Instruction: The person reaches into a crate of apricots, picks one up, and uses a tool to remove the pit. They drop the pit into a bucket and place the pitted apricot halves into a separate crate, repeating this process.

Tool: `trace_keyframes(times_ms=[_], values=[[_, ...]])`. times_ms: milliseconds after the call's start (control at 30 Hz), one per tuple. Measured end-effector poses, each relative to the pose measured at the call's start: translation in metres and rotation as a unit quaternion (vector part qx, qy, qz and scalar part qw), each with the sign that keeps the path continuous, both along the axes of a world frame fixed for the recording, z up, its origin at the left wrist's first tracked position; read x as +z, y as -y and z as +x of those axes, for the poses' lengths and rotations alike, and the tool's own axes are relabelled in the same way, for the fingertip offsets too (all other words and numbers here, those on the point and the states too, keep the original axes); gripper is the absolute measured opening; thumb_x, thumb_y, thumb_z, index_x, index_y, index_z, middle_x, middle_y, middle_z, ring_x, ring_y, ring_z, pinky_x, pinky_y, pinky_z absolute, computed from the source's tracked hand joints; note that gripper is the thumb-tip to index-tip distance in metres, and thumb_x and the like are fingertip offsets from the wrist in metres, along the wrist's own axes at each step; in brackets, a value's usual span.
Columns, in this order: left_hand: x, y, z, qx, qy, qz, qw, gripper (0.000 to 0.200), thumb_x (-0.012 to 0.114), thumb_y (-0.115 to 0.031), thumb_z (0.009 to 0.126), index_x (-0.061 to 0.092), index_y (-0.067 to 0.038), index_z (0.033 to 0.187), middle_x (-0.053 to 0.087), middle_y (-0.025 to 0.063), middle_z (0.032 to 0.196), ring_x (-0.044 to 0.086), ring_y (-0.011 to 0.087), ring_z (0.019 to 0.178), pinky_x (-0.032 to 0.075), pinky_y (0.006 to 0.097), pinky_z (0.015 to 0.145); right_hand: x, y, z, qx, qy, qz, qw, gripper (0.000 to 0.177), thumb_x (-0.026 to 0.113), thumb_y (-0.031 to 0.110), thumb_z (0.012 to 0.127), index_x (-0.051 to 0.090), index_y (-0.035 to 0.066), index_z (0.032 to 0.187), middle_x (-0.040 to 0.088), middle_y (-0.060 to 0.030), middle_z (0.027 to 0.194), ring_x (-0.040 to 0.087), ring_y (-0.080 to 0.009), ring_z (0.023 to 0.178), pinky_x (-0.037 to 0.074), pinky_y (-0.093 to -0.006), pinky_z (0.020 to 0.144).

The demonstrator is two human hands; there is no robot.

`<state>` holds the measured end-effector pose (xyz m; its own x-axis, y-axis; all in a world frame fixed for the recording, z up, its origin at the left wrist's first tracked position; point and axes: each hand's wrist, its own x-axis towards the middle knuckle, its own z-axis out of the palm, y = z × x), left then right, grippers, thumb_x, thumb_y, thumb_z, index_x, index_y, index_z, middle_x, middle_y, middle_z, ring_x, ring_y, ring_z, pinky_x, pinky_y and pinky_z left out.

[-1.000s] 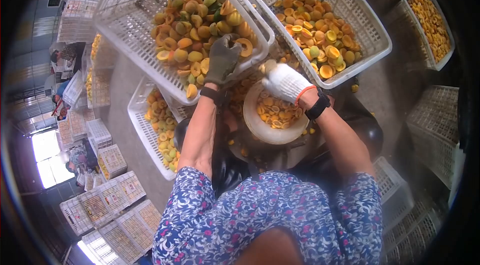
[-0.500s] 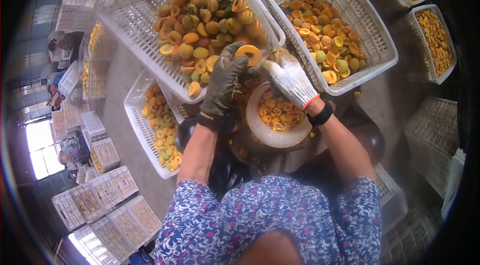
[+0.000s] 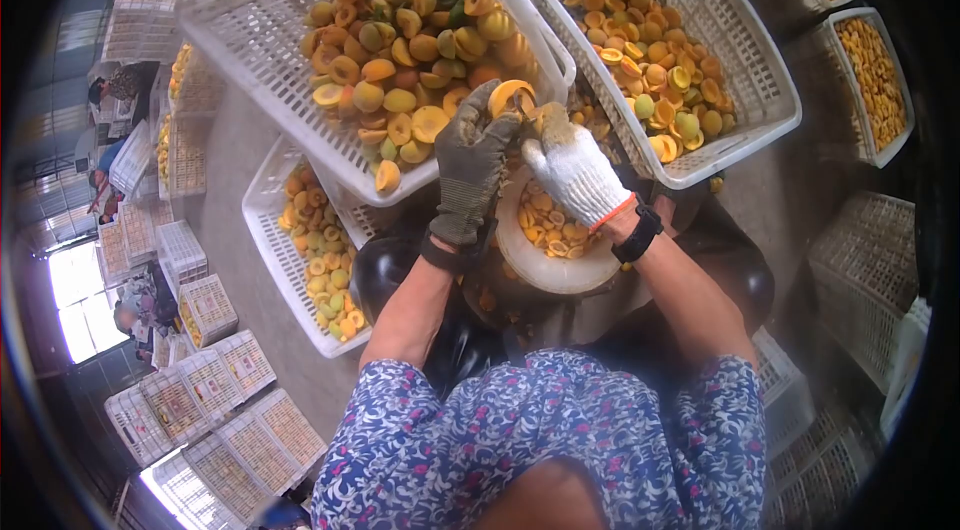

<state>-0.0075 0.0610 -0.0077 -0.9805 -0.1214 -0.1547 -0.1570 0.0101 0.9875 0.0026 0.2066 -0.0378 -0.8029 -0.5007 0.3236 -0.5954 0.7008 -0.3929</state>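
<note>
In my left hand (image 3: 472,160), in a dark grey-green glove, the fingers close on a yellow peach half (image 3: 511,98), its orange rim and hollow showing. My right hand (image 3: 575,170), in a white knit glove with a stained thumb and fingertips, is closed right beside the fruit. What its fingers hold is hidden. Below the hands is a round white bowl (image 3: 560,280) with many small orange pieces (image 3: 550,230) inside. Just beyond my left hand stands a tilted white crate (image 3: 250,50) of peach halves (image 3: 400,50).
Another white crate (image 3: 745,50) of peach halves stands at right, and a lower crate (image 3: 290,280) at left. Filled crates (image 3: 872,80) line the far right. Stacked crates (image 3: 190,390) and several people (image 3: 150,305) are along the left side.
The peach half has turned and tilted between my hands, its cut face less toward me. My left hand has shifted slightly right, and my right hand has rolled over beside the fruit.
</note>
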Motion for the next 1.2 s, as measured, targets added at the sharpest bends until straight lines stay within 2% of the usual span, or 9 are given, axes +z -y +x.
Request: trace_keyframes(times_ms=[267,333,467,633,767,833,933,1067,1200], values=[[0.008,0.006,0.0,-0.046,-0.026,-0.053,0.997,0.036,0.064,-0.012,0.087,0.056,0.004,0.119,0.063,0.0089,0.105,0.061,0.0147,0.095,0.051,0.0272,0.083,0.002,-0.001,0.003,0.067,-0.019,-0.02,0.997,0.011,0.055,0.008,0.079,0.058,-0.001,0.083,0.056,-0.0197,0.082,0.06,-0.0358,0.074,0.05,-0.0431,0.063],[0.02,0.0,-0.001,-0.019,0.049,0.256,0.965,0.038,0.057,-0.032,0.094,0.059,0.002,0.108,0.063,0.0085,0.095,0.062,0.0171,0.088,0.052,0.0291,0.08,0.002,0.003,0.009,0.068,0.033,-0.046,0.996,0.01,0.055,0.008,0.079,0.057,0.0,0.084,0.056,-0.0203,0.082,0.06,-0.0361,0.077,0.05,-0.0432,0.063],[0.006,0.0,-0.007,-0.002,0.089,0.248,0.965,0.048,0.042,-0.045,0.098,0.059,-0.002,0.087,0.059,0.0093,0.083,0.058,0.0179,0.075,0.052,0.0316,0.071,0.013,0.005,0.008,0.108,-0.02,-0.036,0.993,0.014,0.055,0.011,0.082,0.057,-0.001,0.088,0.057,-0.0205,0.08,0.061,-0.0348,0.078,0.051,-0.0423,0.064],[-0.004,0.009,-0.01,-0.089,0.023,0.33,0.939,0.047,0.045,-0.044,0.097,0.058,-0.001,0.082,0.058,0.0092,0.078,0.057,0.0197,0.071,0.052,0.0372,0.074,0.064,-0.005,-0.002,0.045,0.553,-0.22,0.802,0.028,0.054,0.021,0.082,0.055,-0.004,0.095,0.059,-0.0237,0.085,0.059,-0.0376,0.083,0.049,-0.042,0.071],[-0.006,0.012,-0.009,-0.189,-0.045,0.263,0.945,0.049,0.049,-0.044,0.095,0.056,-0.001,0.072,0.053,0.0075,0.068,0.054,0.0205,0.067,0.05,0.0428,0.081,0.029,0.005,0.005,0.091,0.318,-0.104,0.938,0.038,0.055,0.038,0.086,0.06,0.001,0.092,0.062,-0.0151,0.077,0.06,-0.0247,0.07,0.048,-0.0371,0.065],[-0.007,0.013,-0.002,-0.159,-0.005,0.223,0.962,0.05,0.051,-0.045,0.093,0.055,-0.003,0.067,0.051,0.007,0.065,0.053,0.0193,0.066,0.05,0.0433,0.083,0.03,0.0,0.008,0.095,0.39,-0.11,0.909,0.034,0.055,0.029,0.086,0.059,-0.004,0.091,0.059,-0.0152,0.076,0.058,-0.0204,0.07,0.047,-0.0365,0.066],[-0.016,0.022,0.001,-0.223,0.052,0.285,0.931,0.048,0.055,-0.047,0.091,0.054,-0.004,0.069,0.055,0.0076,0.068,0.056,0.0198,0.069,0.051,0.0387,0.078,0.035,-0.006,0.012,0.135,0.658,-0.335,0.661,0.032,0.053,0.027,0.083,0.063,-0.003,0.092,0.062,-0.0201,0.075,0.063,-0.0306,0.07,0.049,-0.0412,0.066],[-0.033,0.027,0.017,-0.145,0.134,0.191,0.962,0.044,0.053,-0.046,0.093,0.056,-0.006,0.074,0.056,0.0065,0.067,0.058,0.0176,0.066,0.053,0.036,0.072,0.032,-0.001,0.02,0.15,0.496,-0.033,0.854,0.032,0.053,0.026,0.082,0.064,-0.002,0.094,0.066,-0.0222,0.085,0.066,-0.0356,0.08,0.051,-0.0418,0.072],[-0.059,0.075,0.001,-0.182,0.154,0.403,0.883,0.044,0.044,-0.045,0.096,0.058,-0.003,0.09,0.062,0.0137,0.086,0.062,0.026,0.085,0.053,0.0468,0.083,0.002,0.001,0.05,0.294,0.456,0.106,0.833,0.031,0.052,0.022,0.082,0.066,0.003,0.102,0.066,-0.0204,0.095,0.065,-0.036,0.088,0.051,-0.0427,0.076]])
